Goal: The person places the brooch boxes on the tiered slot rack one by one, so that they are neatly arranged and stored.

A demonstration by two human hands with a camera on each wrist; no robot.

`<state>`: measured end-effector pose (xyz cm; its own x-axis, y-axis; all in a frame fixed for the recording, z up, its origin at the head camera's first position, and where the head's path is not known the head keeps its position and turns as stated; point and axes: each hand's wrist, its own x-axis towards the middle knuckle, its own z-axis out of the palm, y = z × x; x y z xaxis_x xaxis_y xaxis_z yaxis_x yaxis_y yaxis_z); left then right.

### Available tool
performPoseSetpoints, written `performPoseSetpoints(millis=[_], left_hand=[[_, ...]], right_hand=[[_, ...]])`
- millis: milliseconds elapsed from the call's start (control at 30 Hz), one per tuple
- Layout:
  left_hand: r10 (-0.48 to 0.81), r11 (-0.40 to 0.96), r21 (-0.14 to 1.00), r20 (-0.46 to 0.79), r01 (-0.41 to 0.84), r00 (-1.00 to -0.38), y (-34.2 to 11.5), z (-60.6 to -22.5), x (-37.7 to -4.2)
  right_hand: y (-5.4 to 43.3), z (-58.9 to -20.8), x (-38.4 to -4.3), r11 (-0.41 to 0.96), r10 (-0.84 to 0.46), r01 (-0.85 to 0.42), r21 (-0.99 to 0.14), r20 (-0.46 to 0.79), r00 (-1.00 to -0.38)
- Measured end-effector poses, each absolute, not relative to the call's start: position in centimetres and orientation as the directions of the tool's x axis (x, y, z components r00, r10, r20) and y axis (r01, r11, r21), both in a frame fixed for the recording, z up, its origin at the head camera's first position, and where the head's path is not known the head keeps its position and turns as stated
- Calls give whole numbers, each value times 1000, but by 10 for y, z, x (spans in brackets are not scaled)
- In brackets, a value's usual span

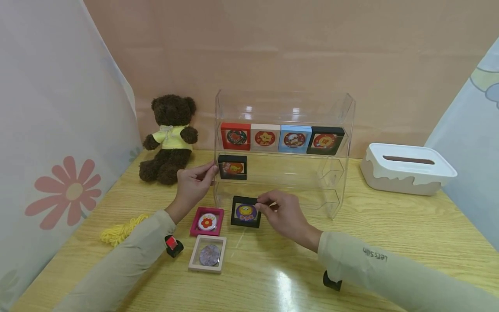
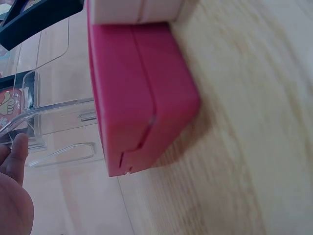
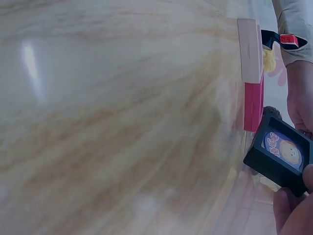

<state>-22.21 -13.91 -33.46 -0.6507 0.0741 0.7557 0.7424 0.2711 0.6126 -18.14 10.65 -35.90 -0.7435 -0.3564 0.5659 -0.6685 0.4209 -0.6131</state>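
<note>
My right hand (image 1: 286, 216) pinches a black square display frame (image 1: 235, 220) by its right edge, off the table in front of the rack's lowest tier. A purple round badge with a yellow figure shows inside it. At the left side panel of the clear acrylic rack (image 1: 284, 106), my left hand (image 1: 194, 182) grips the edge between thumb and fingers. Right beside those fingers, another black frame (image 1: 232, 177) stands at the left end of the middle tier. Above it, the upper tier bears a red frame (image 1: 225, 141), a beige one, a blue one and a black one.
On the table, a magenta frame (image 1: 194, 229) with a flower badge and a beige frame (image 1: 192, 264) lie near my left forearm. Yellow yarn (image 1: 121, 232) sits at the left. A teddy bear (image 1: 171, 130) and a white-topped tissue box (image 1: 405, 169) flank the rack.
</note>
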Motion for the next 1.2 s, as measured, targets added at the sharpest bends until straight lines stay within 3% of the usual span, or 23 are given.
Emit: performPoseSetpoints(millis=[1200], left_hand=[[83,265,603,763,753,-641,-140,-336,-224]], right_hand=[[132,-307,-216,522,-258,-701,-485,694,-672]])
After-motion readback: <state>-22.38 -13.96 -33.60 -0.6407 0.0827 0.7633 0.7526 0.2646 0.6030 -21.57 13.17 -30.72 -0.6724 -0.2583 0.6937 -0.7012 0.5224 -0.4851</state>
